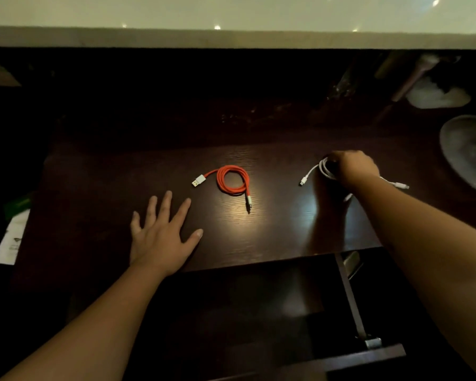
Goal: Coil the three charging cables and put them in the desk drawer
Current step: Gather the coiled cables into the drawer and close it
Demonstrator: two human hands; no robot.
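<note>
From the head camera, the left hand (161,237) lies flat on the dark wooden tabletop (272,232), its fingers (165,204) straight and spread apart, holding nothing. The red cable (232,180) sits coiled in a neat ring on the tabletop just beyond and to the right of those fingertips, not touching them; its white USB plug points left toward the hand and its other end trails down toward the near edge. The right hand (351,169) reaches farther out on the right side, fingers curled down onto the coiled white cable (324,169), gripping the loops from above. One white plug end sticks out to the left of these fingers and another emerges to the right past the wrist. The two cables lie well apart. Below the near edge of the tabletop the open drawer (349,298) is pulled out, its inside dark. A round dish (467,152) sits at the far right.
</note>
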